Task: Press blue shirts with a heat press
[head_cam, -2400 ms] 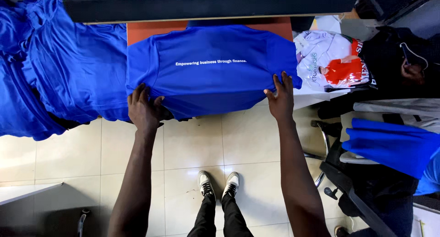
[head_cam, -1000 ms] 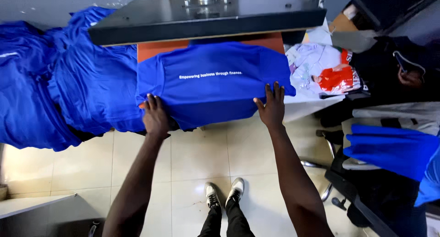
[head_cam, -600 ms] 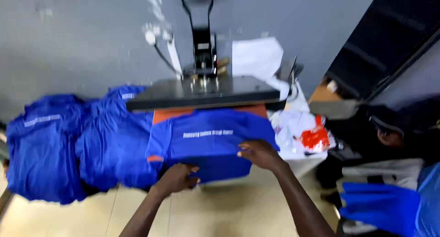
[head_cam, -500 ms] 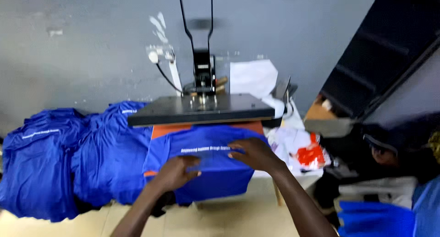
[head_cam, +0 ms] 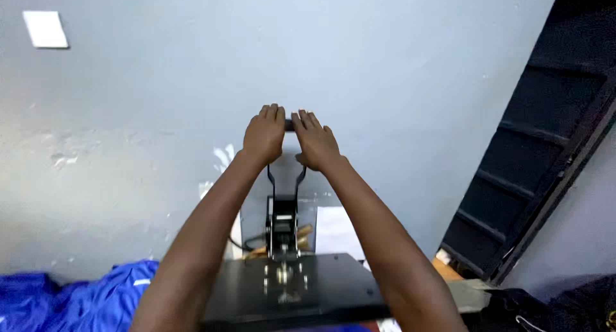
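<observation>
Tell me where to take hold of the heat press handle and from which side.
Grip the handle on its short horizontal crossbar at the very top, coming from the front with palms over it. The bar tops an upright two-legged lever rising from the black top plate, so it is the part farthest from the plate. The left hand and right hand sit there side by side.
</observation>
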